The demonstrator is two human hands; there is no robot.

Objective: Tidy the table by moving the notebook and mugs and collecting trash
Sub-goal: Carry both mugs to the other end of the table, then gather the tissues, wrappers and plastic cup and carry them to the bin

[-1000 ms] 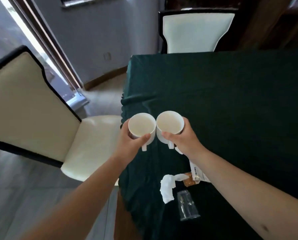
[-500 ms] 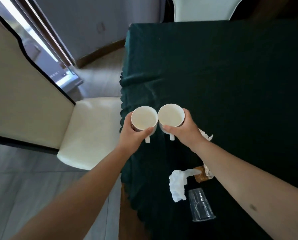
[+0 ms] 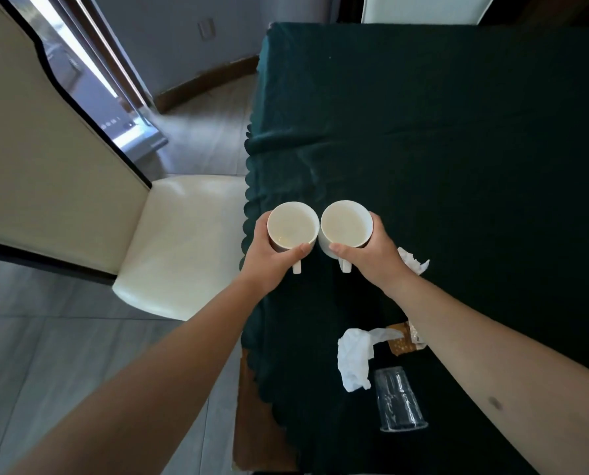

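Note:
Two white mugs stand side by side near the left edge of the dark green tablecloth (image 3: 457, 149), handles pointing toward me. My left hand (image 3: 269, 262) is wrapped around the left mug (image 3: 292, 226). My right hand (image 3: 372, 258) grips the right mug (image 3: 346, 222). Both mugs look empty. A crumpled white tissue (image 3: 354, 358) lies nearer to me, beside a brown snack wrapper (image 3: 402, 341) partly hidden by my right forearm. A clear plastic cup (image 3: 399, 402) lies upside down beside the tissue. Another bit of white tissue (image 3: 413, 264) peeks out behind my right hand. No notebook is in view.
A cream chair with dark trim (image 3: 169, 241) stands against the table's left side, its seat just left of the mugs. Another cream chair (image 3: 423, 8) stands at the far end. Grey floor tiles lie below left, and a bright window is at the far left.
The view has tilted down and shifted, so the table sits higher in frame. Both hands keep hold of the mugs, which stay side by side near the table's left edge.

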